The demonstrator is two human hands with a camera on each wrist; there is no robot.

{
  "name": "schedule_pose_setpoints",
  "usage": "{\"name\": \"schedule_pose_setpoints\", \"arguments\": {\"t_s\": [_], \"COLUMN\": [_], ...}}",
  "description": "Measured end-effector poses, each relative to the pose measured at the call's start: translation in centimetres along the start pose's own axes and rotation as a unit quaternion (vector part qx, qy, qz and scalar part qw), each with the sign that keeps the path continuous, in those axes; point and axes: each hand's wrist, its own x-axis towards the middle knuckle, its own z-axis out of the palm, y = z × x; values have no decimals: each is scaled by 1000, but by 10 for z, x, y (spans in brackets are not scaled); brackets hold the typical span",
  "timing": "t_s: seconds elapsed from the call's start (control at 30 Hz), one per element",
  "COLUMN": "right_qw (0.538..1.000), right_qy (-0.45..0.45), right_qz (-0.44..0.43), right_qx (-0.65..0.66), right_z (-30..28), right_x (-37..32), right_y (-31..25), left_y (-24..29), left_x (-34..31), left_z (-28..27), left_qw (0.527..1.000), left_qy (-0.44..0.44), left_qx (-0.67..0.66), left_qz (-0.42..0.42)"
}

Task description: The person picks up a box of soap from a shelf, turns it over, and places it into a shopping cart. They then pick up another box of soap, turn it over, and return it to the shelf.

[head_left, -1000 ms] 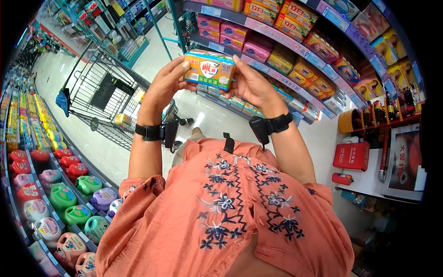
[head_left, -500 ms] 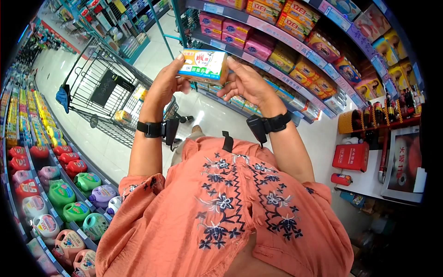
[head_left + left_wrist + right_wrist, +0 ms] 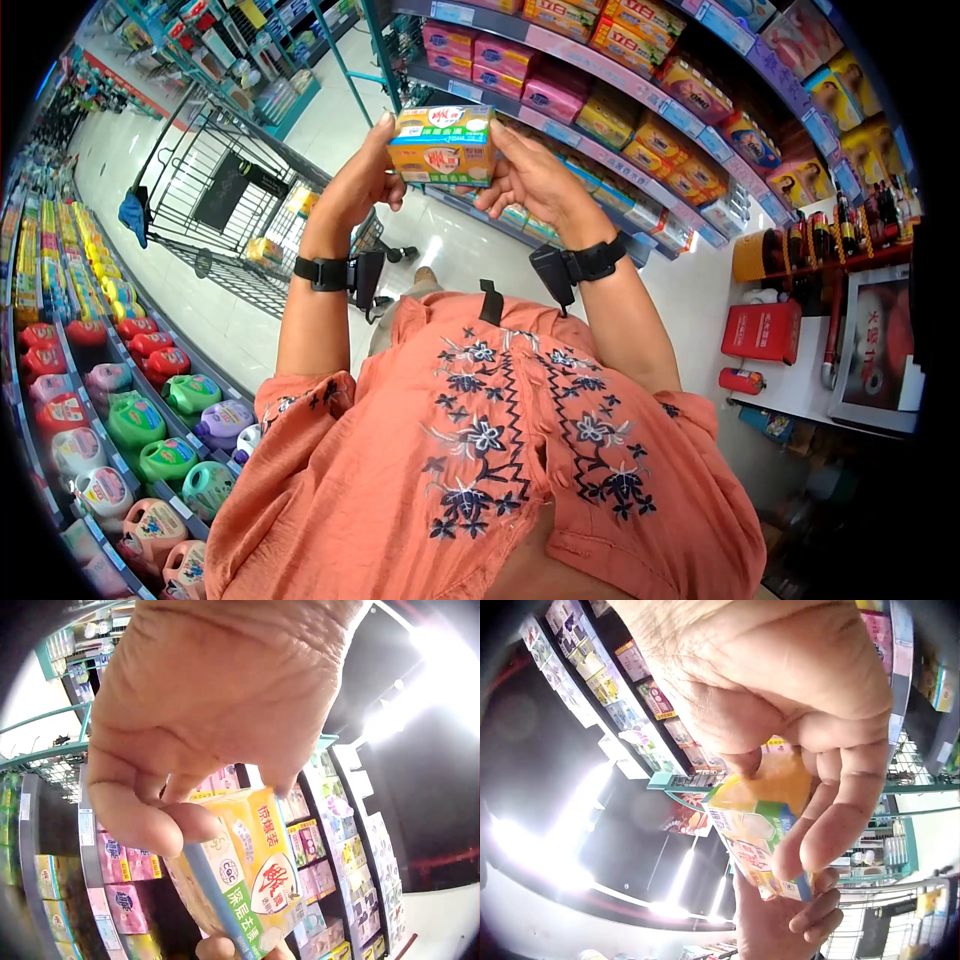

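A wrapped pack of laundry soap [image 3: 441,148], orange with blue, green and white bands and red lettering, is held up at chest height between both hands. My left hand [image 3: 358,182] grips its left end, thumb along the side near the top edge. At the opposite end, my right hand [image 3: 545,180] holds it with the thumb on top and fingers curled beneath. In the left wrist view the printed front of the soap pack [image 3: 251,874] shows below the palm. The right wrist view has its orange end [image 3: 772,791] between thumb and fingers.
Ahead, shelves [image 3: 590,65] carry several boxed soaps in pink, orange and yellow. A wire shopping cart [image 3: 215,190] with a few packs inside stands to the left. Detergent bottles [image 3: 135,415] line the lower left shelf; a red box [image 3: 762,332] sits on a stand at right.
The soap pack has been turned and tipped in the hands, so that two printed faces now show. Both hands have shifted slightly left with it.
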Motion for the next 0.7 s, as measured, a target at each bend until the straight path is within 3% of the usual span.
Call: {"name": "schedule_pose_setpoints", "arguments": {"t_s": [0.13, 0.33, 0.7], "right_qw": [1000, 999, 995], "right_qy": [8, -8, -36], "right_qz": [3, 29, 81], "right_qx": [16, 28, 35], "right_z": [-1, -9, -15], "right_x": [-1, 2, 7], "right_y": [0, 5, 11], "left_y": [-4, -2, -12], "left_x": [-1, -7, 2], "left_z": [-2, 3, -3], "left_qw": [999, 999, 1000], "left_qy": [-47, -36, 12], "left_qx": [-27, -21, -3], "left_qz": [7, 21, -28]}}
